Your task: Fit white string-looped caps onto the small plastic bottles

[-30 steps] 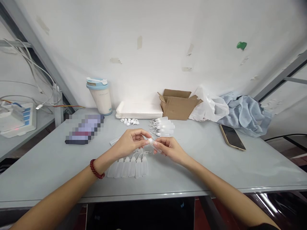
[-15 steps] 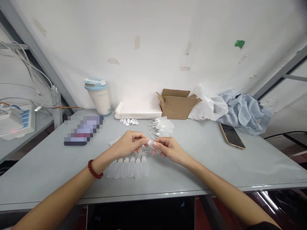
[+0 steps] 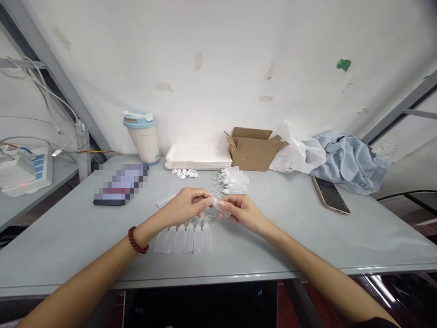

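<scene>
Over the middle of the table, my right hand [image 3: 241,209] is closed around a small translucent plastic bottle [image 3: 222,209]. My left hand [image 3: 191,202], with a red beaded bracelet [image 3: 137,240] on its wrist, pinches the white cap [image 3: 213,201] at the bottle's upper left end. Just below my left hand lies a row of several similar bottles [image 3: 184,239], their thin white tips pointing away from me. Beyond my hands is a pile of more such bottles [image 3: 237,181]. A cluster of small white caps [image 3: 185,173] sits to its left. One clear bottle [image 3: 165,201] lies partly behind my left hand.
Along the wall stand a tumbler [image 3: 142,139], a stack of white trays [image 3: 198,158], an open cardboard box [image 3: 254,152], a plastic bag [image 3: 297,150] and a blue cloth [image 3: 351,159]. A phone [image 3: 331,196] lies right; a pixelated item [image 3: 119,184] lies left.
The view has shifted slightly. Both hands stay on the same bottle and its cap, with only a small change in the fingers.
</scene>
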Tool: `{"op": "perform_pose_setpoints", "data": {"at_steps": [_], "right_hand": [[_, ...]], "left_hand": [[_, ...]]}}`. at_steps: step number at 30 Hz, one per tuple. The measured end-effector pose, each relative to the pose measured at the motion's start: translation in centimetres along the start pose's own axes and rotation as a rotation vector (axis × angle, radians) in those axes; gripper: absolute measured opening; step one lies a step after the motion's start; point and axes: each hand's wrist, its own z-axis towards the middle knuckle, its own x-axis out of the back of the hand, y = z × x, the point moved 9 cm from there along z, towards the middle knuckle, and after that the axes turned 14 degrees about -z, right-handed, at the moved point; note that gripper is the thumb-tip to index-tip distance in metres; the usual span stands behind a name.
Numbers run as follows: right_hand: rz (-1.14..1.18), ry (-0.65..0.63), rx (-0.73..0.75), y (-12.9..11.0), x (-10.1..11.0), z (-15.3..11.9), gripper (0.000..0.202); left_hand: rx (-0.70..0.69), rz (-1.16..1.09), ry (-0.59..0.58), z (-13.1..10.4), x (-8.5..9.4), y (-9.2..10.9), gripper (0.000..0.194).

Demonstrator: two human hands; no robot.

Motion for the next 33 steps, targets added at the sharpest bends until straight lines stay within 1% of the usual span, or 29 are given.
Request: {"op": "perform_pose_setpoints", "data": {"at_steps": [2, 4, 7, 9, 12, 16, 20, 24, 28, 31, 33], "right_hand": [[-0.059, 0.028, 0.013, -0.1, 0.1, -0.1, 0.036], [-0.188, 0.119, 0.068, -0.4, 0.7, -0.2, 0.034], [-0.467, 0.312, 0.261, -1.8, 1.5, -0.9, 0.030], [-0.614, 0.389, 0.393, -2.6, 1.5, -1.5, 0.029], [-0.713, 0.436, 0.488, -2.9, 1.4, -1.9, 0.026], [-0.742, 0.426, 0.526, -3.0, 1.3, -1.9, 0.025], [-0.704, 0.395, 0.513, -3.3, 1.3, -1.7, 0.027], [-0.598, 0.319, 0.394, -3.1, 1.6, -1.3, 0.028], [-0.413, 0.223, 0.279, -2.5, 1.6, -0.8, 0.031], [-0.316, 0.199, 0.212, -1.8, 1.6, -0.5, 0.031], [-0.292, 0.201, 0.200, -1.6, 1.6, -0.5, 0.031]], "left_hand": [[0.035, -0.016, -0.011, 0.1, -0.1, -0.4, 0.030], [0.075, -0.055, -0.019, 0.3, -0.2, -0.9, 0.031], [0.123, -0.168, 0.002, 0.5, -0.1, -1.6, 0.033], [0.145, -0.261, 0.021, 0.6, -0.1, -1.8, 0.034], [0.168, -0.327, -0.006, 0.5, -0.4, -1.9, 0.037], [0.138, -0.263, -0.055, 0.3, -0.6, -1.6, 0.038], [0.110, -0.209, -0.057, 0.2, -0.7, -1.6, 0.035], [0.054, -0.157, -0.023, 0.0, -0.8, -1.2, 0.031], [0.035, -0.072, 0.032, -0.2, -0.7, -1.2, 0.034], [0.033, -0.056, 0.047, -0.2, -0.5, -1.1, 0.034], [0.045, -0.072, 0.036, -0.1, -0.5, -1.1, 0.034]]}}
